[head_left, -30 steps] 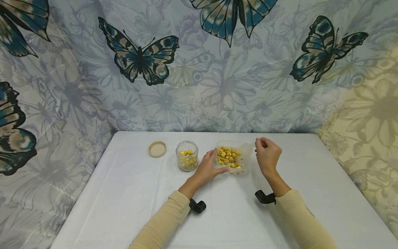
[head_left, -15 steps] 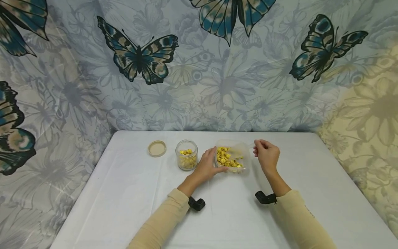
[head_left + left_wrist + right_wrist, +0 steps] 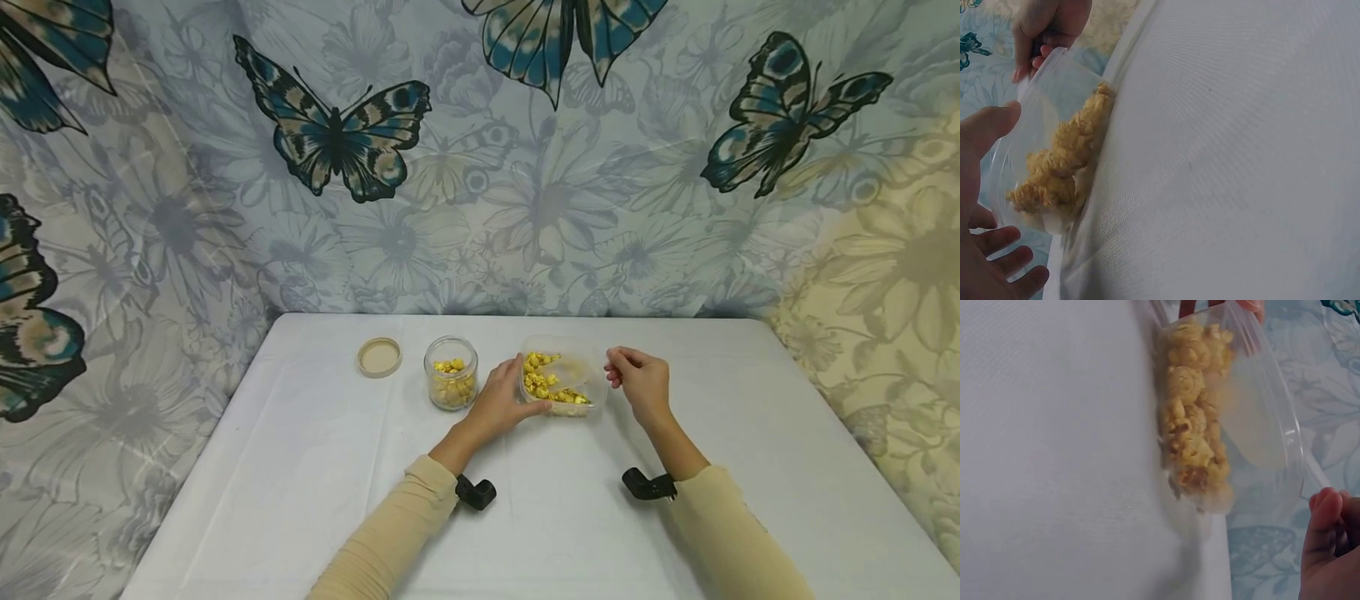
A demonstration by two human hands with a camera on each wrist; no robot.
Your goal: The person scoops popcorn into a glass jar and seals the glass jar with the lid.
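A clear plastic container (image 3: 592, 398) of yellow popcorn (image 3: 543, 385) sits on the white table (image 3: 315, 467). My left hand (image 3: 504, 398) grips its left side, thumb (image 3: 991, 125) on the rim and fingers underneath. My right hand (image 3: 636, 382) pinches the free edge of the container's hinged clear lid (image 3: 577, 371), which slants low over the popcorn. In the right wrist view the lid (image 3: 1266, 425) stands partly open beside the popcorn (image 3: 1194, 425), with my fingers (image 3: 1329, 531) at its edge.
A small glass jar (image 3: 451, 384) partly filled with popcorn stands just left of my left hand. Its tan round lid (image 3: 379, 357) lies flat farther left. A butterfly-print curtain (image 3: 480, 167) hangs behind the table.
My right hand has moved down and left, bringing the clear lid lower over the popcorn. The left hand keeps its hold on the container.
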